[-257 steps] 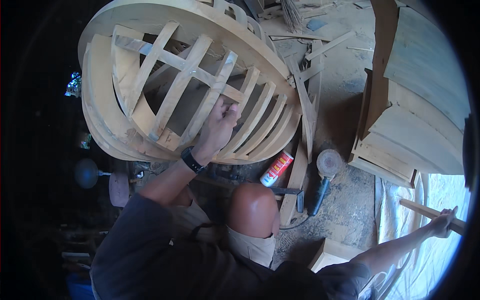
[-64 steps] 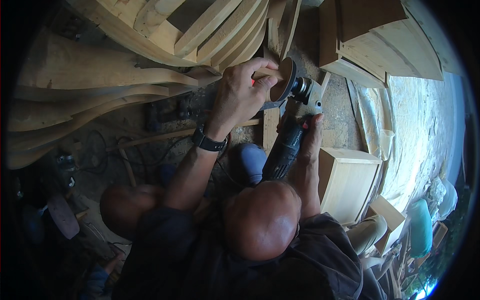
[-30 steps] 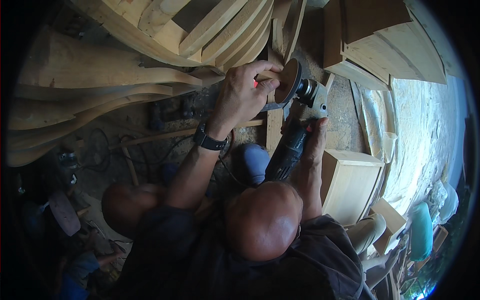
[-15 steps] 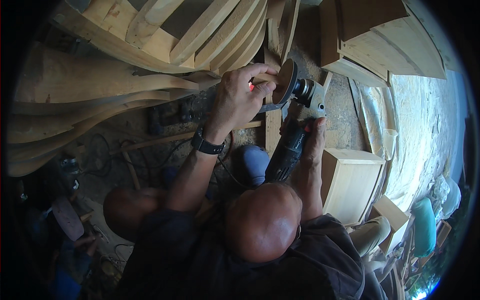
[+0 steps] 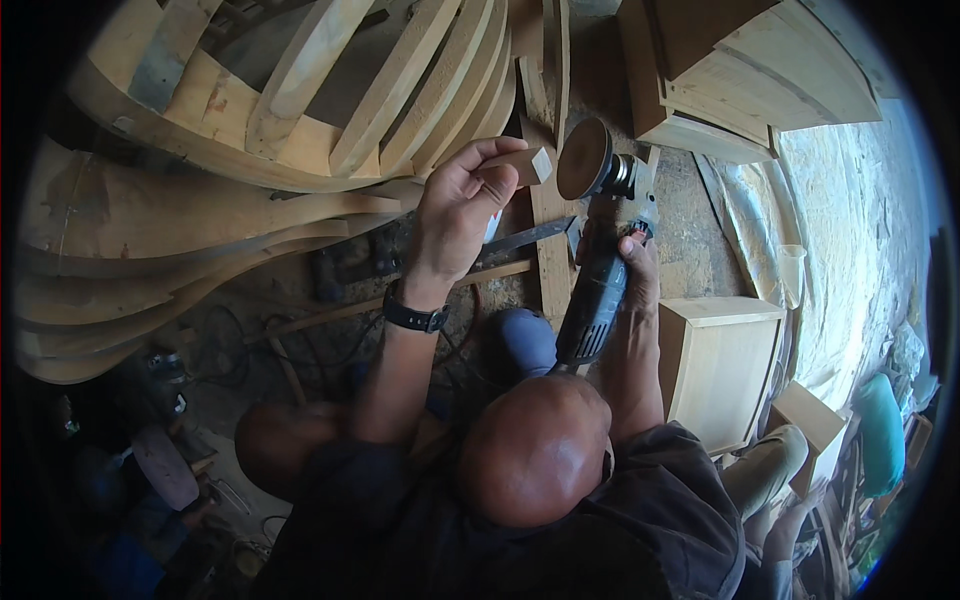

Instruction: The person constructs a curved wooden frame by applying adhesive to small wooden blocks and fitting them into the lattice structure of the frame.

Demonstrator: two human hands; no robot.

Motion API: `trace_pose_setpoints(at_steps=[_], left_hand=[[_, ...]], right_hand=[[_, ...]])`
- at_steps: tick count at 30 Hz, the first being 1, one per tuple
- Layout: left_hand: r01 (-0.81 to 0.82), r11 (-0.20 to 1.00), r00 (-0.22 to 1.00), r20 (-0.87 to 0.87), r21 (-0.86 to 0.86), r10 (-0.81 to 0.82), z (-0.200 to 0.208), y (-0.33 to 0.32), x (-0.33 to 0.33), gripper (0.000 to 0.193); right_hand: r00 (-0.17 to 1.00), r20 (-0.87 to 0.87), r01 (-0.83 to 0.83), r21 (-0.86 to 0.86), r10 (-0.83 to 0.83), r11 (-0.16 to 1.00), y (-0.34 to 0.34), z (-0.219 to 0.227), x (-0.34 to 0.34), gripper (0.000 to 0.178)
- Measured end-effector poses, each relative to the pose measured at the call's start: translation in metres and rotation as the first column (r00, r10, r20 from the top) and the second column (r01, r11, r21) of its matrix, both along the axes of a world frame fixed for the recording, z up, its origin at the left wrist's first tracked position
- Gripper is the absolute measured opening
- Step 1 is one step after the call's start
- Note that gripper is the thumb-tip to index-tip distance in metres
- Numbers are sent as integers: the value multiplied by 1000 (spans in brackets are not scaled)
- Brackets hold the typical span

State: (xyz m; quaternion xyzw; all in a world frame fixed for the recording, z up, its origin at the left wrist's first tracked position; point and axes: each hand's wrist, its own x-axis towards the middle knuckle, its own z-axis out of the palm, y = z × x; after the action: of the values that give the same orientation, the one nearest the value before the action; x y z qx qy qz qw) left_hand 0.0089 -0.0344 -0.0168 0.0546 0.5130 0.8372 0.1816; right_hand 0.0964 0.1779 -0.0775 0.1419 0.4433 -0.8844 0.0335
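Up close, small pale wood block (image 5: 522, 165), square-cut end, left hand (image 5: 455, 210)

A single head-worn fisheye view looks steeply down from close above the person's knees and arms. The left hand (image 5: 455, 205) sits near centre toward 12 o'clock, the right hand (image 5: 632, 285) on the grinder (image 5: 600, 270) toward 1 o'clock. Curved slats (image 5: 300, 110) fill 10 to 12 o'clock; edges bend at the rim.

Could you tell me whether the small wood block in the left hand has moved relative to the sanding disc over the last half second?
Yes. The wood block in the left hand was against the sanding disc; now it sits just left of it, apart.
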Motion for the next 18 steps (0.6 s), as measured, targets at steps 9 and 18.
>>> trace_pose_setpoints(at_steps=[9,18], left_hand=[[-111,945,990,118,307,78,15,13,7,31],[-137,913,963,267,384,33,40,10,13,33]], right_hand=[[991,132,84,-581,-8,810,36,-108,-26,62],[990,138,128,-730,-38,672,54,-195,-56,59]])
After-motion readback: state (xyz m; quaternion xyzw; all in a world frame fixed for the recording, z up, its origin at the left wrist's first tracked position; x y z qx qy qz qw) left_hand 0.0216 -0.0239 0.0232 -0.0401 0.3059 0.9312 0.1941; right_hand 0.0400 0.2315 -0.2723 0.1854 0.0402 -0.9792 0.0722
